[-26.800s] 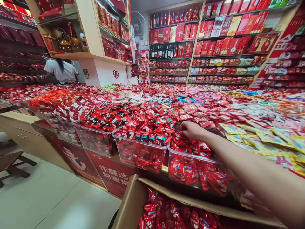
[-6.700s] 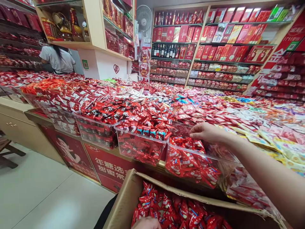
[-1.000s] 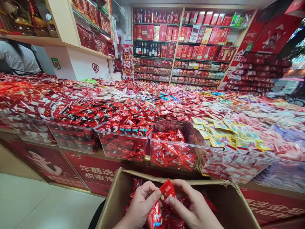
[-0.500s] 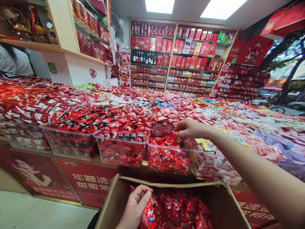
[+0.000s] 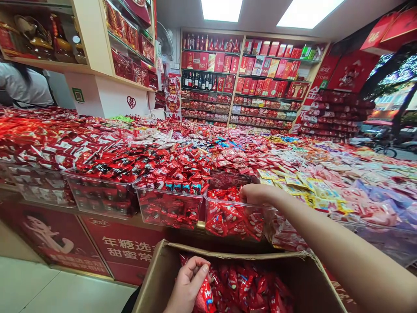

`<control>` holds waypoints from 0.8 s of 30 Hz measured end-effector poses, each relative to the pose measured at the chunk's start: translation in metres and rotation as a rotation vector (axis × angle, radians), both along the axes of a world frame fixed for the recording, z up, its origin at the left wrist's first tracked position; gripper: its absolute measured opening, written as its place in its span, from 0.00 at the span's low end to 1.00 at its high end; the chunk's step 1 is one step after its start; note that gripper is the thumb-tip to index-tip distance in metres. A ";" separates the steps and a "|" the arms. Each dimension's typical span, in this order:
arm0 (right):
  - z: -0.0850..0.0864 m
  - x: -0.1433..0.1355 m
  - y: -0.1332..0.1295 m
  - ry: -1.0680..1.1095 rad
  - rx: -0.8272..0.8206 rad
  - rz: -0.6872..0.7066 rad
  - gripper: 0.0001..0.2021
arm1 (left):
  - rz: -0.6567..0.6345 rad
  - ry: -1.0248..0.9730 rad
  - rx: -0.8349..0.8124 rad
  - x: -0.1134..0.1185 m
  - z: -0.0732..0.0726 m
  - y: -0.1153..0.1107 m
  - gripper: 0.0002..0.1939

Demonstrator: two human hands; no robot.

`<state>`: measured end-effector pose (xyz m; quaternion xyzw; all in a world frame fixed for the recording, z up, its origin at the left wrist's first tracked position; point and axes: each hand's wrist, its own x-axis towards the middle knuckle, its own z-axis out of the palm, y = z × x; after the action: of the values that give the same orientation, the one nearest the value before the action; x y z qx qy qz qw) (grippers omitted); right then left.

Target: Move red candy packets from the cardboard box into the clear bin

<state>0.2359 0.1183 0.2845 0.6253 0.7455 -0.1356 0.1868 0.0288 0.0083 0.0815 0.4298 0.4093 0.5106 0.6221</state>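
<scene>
My left hand point(image 5: 192, 282) is closed around a red-wrapped candy packet point(image 5: 206, 298) with white lettering, over the near left part of an open cardboard box point(image 5: 302, 282). Inside the box lie many similar shiny red candy packets point(image 5: 243, 280). My right hand point(image 5: 256, 193) reaches down into a clear plastic bin point(image 5: 228, 201) partly filled with red candy packets point(image 5: 224, 217). Its knuckles are bent at the bin's right side. The fingertips are hidden among the packets, so I cannot make out whether they hold one.
Clear bins point(image 5: 100, 195) of red sweets line the counter to the left. Yellow packets point(image 5: 312, 191) lie heaped to the right of my right arm. Shelves point(image 5: 241, 87) with bottles and red boxes stand at the back. A person in a white top point(image 5: 26, 84) is at far left.
My right hand has dropped lower into the clear bin, its fingers now out of sight. My left hand keeps its hold on the packet. The whole view has shifted slightly.
</scene>
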 end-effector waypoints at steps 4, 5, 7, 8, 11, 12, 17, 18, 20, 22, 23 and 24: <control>0.000 0.000 -0.004 0.003 -0.003 0.021 0.14 | 0.010 0.019 0.000 0.001 -0.001 -0.001 0.14; -0.001 0.001 -0.005 0.014 0.002 0.022 0.14 | 0.013 0.024 0.000 0.001 -0.001 0.000 0.14; -0.003 0.002 -0.007 0.037 0.032 0.018 0.15 | 0.017 0.033 0.000 0.001 -0.002 0.000 0.14; -0.005 0.003 -0.008 0.049 0.060 0.011 0.16 | 0.017 0.033 -0.001 0.000 -0.003 0.000 0.14; -0.011 0.006 -0.009 0.103 0.211 -0.014 0.17 | 0.002 0.002 -0.031 -0.001 -0.004 0.001 0.14; -0.013 0.007 -0.009 0.130 0.277 -0.017 0.17 | -0.009 -0.012 -0.050 -0.001 -0.003 0.001 0.15; -0.011 0.009 -0.021 0.320 0.666 0.034 0.17 | -0.047 -0.125 -0.159 0.001 0.024 0.001 0.17; -0.010 0.006 -0.029 0.364 0.741 0.054 0.17 | -0.028 -0.154 -0.168 0.003 0.034 0.001 0.16; -0.014 -0.002 -0.052 0.457 0.864 0.104 0.17 | 0.035 -0.190 -0.145 0.007 0.056 0.000 0.15; -0.025 -0.013 -0.082 0.635 0.871 0.158 0.16 | 0.072 -0.216 -0.100 0.012 0.076 -0.002 0.13; -0.034 -0.020 -0.098 0.789 0.805 0.187 0.13 | 0.086 -0.222 -0.077 0.014 0.084 -0.003 0.13; -0.045 -0.026 -0.112 0.926 0.696 0.201 0.07 | 0.096 -0.234 -0.067 0.017 0.091 -0.005 0.12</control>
<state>0.2100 0.0058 0.2400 0.4516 0.8058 -0.1237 -0.3627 0.0456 0.0035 0.1725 0.3262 0.3709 0.5724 0.6545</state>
